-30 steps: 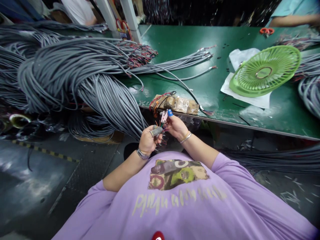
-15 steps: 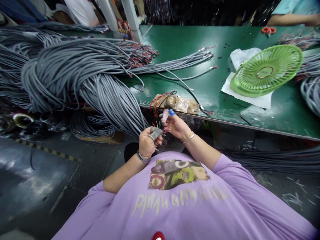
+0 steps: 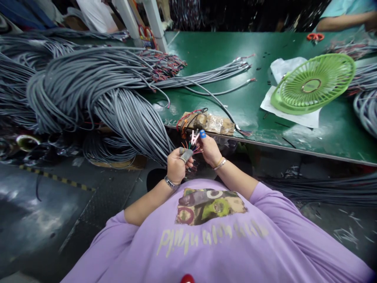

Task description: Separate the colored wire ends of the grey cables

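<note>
My left hand (image 3: 177,165) is closed around the end of a grey cable, its thumb in a grey cover. From that grip a spray of thin coloured wires (image 3: 188,147) fans out, with orange, green and red among them. My right hand (image 3: 211,151) is bent in close on the right, fingers curled beside the wires, a blue cover on one tip. Pale pinkish V-shaped pieces (image 3: 194,137) show at its fingers; whether these are finger covers or something held is unclear. Just behind both hands, a taped cardboard piece (image 3: 216,123) lies along the table edge.
A thick bundle of grey cables (image 3: 132,118) hangs over the table edge on the left. More cables (image 3: 218,70) lie across the green table (image 3: 288,43). A green fan (image 3: 312,84) and orange-handled scissors (image 3: 315,37) are on the right. A co-worker's arm (image 3: 344,22) shows behind.
My left hand has shifted slightly right and up, and the coloured wires are spread wider. My right hand has turned a little, and the pale pieces at its fingers now form a V.
</note>
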`<action>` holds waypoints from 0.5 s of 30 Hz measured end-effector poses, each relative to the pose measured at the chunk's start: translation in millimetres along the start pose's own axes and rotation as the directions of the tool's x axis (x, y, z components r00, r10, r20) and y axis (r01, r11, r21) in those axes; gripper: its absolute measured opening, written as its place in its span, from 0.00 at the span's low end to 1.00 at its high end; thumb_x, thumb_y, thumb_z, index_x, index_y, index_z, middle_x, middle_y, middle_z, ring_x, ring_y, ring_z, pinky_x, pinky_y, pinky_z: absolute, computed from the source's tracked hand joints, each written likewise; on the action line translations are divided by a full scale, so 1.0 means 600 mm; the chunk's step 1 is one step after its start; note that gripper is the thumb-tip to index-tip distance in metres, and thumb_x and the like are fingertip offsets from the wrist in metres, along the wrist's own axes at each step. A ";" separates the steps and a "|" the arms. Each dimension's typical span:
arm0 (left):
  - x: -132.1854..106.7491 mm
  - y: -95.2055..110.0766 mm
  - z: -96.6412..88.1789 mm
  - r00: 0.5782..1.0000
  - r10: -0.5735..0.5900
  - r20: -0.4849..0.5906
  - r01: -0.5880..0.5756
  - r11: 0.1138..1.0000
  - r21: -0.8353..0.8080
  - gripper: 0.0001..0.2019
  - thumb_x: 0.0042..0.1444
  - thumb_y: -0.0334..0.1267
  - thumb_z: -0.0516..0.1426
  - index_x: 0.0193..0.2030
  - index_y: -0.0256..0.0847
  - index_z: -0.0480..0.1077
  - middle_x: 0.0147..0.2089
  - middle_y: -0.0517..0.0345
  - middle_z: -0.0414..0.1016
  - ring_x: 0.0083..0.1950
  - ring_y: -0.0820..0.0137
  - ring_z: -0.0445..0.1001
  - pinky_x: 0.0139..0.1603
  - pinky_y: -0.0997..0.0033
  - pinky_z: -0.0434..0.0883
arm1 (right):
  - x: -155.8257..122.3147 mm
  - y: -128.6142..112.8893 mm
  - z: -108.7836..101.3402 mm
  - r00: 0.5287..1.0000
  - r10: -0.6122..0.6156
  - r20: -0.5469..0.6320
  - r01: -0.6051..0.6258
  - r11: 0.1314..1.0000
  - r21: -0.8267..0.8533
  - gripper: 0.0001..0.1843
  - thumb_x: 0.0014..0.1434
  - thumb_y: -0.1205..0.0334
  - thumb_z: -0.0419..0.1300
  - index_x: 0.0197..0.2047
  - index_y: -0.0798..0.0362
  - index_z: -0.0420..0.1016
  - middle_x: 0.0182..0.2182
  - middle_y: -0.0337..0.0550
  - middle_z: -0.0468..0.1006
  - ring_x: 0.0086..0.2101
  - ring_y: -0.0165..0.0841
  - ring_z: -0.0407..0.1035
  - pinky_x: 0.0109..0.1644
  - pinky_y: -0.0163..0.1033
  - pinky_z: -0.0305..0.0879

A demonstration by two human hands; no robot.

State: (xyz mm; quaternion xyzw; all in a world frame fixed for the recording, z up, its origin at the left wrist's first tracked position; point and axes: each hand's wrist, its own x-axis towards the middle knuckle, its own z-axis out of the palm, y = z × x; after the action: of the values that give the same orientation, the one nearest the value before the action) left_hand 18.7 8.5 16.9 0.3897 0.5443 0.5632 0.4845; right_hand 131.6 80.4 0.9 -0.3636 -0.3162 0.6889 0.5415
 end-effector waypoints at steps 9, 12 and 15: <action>0.003 -0.007 0.001 1.000 -0.010 0.001 0.010 1.000 0.017 0.11 0.50 0.43 0.63 0.28 0.38 0.70 0.19 0.64 0.72 0.16 0.79 0.67 0.14 0.82 0.58 | 0.011 -0.010 0.017 0.973 0.217 0.080 -0.231 0.937 0.263 0.23 0.50 0.42 0.68 0.28 0.56 0.73 0.19 0.35 0.71 0.21 0.24 0.61 0.24 0.31 0.57; 0.004 -0.009 0.000 1.000 -0.015 0.006 0.014 1.000 0.024 0.11 0.50 0.43 0.63 0.28 0.38 0.70 0.19 0.64 0.72 0.15 0.79 0.67 0.14 0.82 0.58 | 0.012 -0.008 0.020 0.973 0.225 0.054 -0.231 0.930 0.285 0.22 0.50 0.43 0.68 0.28 0.56 0.74 0.19 0.34 0.71 0.20 0.23 0.61 0.22 0.31 0.56; 0.003 -0.010 -0.002 1.000 -0.006 0.008 0.006 1.000 0.022 0.11 0.50 0.43 0.63 0.27 0.38 0.70 0.19 0.64 0.72 0.16 0.79 0.67 0.14 0.82 0.59 | 0.010 -0.005 0.019 0.971 0.232 0.065 -0.241 0.926 0.291 0.24 0.51 0.41 0.67 0.29 0.55 0.72 0.21 0.34 0.72 0.21 0.23 0.62 0.23 0.30 0.57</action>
State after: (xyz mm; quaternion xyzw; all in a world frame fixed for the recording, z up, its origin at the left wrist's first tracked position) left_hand 17.7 9.8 10.6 0.3954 0.5496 0.5543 0.4841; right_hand 122.4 86.4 8.6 -0.3037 -0.1712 0.7938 0.4983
